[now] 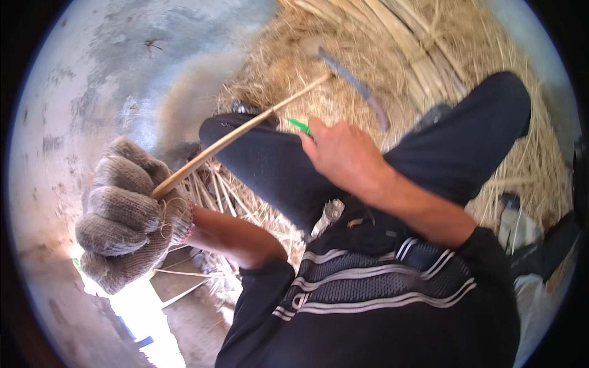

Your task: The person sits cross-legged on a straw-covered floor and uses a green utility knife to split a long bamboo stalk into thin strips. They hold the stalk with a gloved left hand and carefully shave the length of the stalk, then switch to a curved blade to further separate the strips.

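Sitting with knees parted, the person wears a black shirt (392,325) crossed by pale stripes, nearest the camera; out to the left, the left hand (129,214), in a thick grey knitted glove, is curled firmly around the near end of a thin wooden stick (239,132); the bare right hand (346,153), in front of the body, has its fingers folded, pinching a small green thing (300,127), most of which the hand hides, so its kind is hard to tell; the stick slants up and away from the glove, passing over the left knee of the dark trousers (264,159), with the green thing just beside it, apart from it; beyond the knees, dry straw (264,64) covers the ground, and a long knife (350,80) with a brown handle lies on it, near the stick's far tip; whether the two touch, I cannot tell; farther off, at the upper right, long pale stalks (405,37) lie side by side on the straw; a stained grey wall (80,110) rises at the left.
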{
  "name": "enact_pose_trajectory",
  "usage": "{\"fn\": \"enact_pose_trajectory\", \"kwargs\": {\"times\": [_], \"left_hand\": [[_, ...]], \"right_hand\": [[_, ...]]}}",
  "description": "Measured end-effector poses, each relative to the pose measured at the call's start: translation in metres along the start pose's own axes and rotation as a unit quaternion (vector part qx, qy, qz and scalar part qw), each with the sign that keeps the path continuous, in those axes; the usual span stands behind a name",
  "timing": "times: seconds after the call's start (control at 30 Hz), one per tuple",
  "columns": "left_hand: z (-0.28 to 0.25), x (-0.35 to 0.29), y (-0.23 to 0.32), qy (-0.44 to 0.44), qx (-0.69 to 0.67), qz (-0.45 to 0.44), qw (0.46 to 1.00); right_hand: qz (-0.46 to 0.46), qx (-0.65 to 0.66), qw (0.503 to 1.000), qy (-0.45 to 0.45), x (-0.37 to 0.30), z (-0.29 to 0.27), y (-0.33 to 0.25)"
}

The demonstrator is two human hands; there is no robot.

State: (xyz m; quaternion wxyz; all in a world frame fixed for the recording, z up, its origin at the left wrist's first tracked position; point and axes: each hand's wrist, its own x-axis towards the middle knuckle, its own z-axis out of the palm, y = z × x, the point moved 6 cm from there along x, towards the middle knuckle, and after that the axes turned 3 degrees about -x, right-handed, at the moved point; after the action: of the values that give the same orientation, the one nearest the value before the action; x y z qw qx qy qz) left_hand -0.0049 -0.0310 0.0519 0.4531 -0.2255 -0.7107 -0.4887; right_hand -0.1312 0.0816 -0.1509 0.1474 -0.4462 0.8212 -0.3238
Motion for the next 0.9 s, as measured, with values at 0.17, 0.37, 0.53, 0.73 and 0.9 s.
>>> {"fn": "enact_pose_trajectory", "kwargs": {"times": [0.17,0.37,0.53,0.73,0.9], "left_hand": [[0.004,0.028,0.007,-0.104,0.066,-0.001,0.992],[-0.003,0.010,0.012,-0.018,0.047,0.073,0.996],[0.005,0.013,0.012,0.037,0.011,0.088,0.995],[-0.031,-0.010,0.014,0.108,-0.002,0.112,0.988],[-0.053,-0.028,0.008,0.366,0.091,0.071,0.923]], "right_hand": [[-0.074,0.046,0.996,0.013,-0.001,-0.019,-0.041],[-0.081,-0.023,0.996,0.018,0.007,-0.008,-0.029],[-0.001,-0.108,0.994,-0.017,0.033,0.047,0.075],[-0.050,0.034,0.998,-0.012,0.012,-0.016,-0.017],[-0.174,0.193,0.966,0.003,-0.016,-0.041,-0.080]]}}
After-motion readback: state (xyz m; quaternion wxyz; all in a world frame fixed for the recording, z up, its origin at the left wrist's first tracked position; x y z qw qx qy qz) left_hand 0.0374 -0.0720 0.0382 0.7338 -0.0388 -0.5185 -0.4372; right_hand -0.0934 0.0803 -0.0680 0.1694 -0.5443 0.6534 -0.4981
